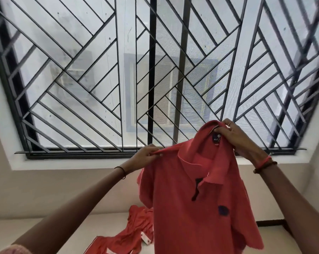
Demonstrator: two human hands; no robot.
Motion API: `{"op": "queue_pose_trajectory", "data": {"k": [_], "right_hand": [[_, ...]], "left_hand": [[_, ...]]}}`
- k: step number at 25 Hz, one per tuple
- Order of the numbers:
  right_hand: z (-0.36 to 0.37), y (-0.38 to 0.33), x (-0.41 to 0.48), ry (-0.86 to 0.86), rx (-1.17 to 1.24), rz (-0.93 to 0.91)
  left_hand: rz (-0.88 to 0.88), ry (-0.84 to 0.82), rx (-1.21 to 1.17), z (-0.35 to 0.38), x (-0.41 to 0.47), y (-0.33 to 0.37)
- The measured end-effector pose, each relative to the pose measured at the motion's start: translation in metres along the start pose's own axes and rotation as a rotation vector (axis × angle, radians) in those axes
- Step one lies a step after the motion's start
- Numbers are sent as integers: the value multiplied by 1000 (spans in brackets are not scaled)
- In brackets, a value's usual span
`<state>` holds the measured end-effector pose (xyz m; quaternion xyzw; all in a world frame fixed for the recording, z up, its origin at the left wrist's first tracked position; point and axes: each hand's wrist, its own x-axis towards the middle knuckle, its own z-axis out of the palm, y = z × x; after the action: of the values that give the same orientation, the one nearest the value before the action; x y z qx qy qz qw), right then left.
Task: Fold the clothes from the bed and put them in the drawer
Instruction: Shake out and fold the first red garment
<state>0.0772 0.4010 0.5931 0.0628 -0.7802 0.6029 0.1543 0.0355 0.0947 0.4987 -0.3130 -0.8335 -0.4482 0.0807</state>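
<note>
Far left, we see the pale bed (45, 230) running along the wall under a barred window (118, 70). Our left hand (147, 155), thin dark band (123, 172) on the wrist, has its fingers curled, pinching one shoulder edge of the red polo shirt (191, 208). Below that, a second red garment (131, 233) with white trim lies crumpled on the bed, reaching from the bed's far edge by the wall toward us. The polo shirt hangs in the air above the bed, right of centre, front facing us, collar up, with a dark placket (197, 187) and dark chest logo (223, 210). A navy neck label (217, 139) shows. Our right hand (235, 138), higher than the left, grips the collar with curled fingers; ring (229, 123) on one finger, red thread and beads (263, 165) on the wrist.
</note>
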Motion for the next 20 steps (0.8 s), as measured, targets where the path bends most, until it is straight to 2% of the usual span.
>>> {"op": "queue_pose_trajectory", "data": {"k": [4, 8, 13, 17, 18, 20], "right_hand": [[-7, -1, 5, 120, -19, 10], [-12, -9, 7, 195, -66, -29], [-9, -20, 7, 158, 137, -4], [2, -28, 4, 39, 374, 15], [5, -30, 2, -1, 389, 7], [12, -31, 1, -68, 371, -26]], "left_hand": [[-196, -13, -174, 4, 14, 20], [-138, -111, -289, 8, 20, 44], [-24, 7, -47, 2, 43, 35], [-218, 176, 82, 7, 46, 33], [-302, 167, 8, 14, 39, 41], [-490, -56, -242, 29, 24, 58]]}}
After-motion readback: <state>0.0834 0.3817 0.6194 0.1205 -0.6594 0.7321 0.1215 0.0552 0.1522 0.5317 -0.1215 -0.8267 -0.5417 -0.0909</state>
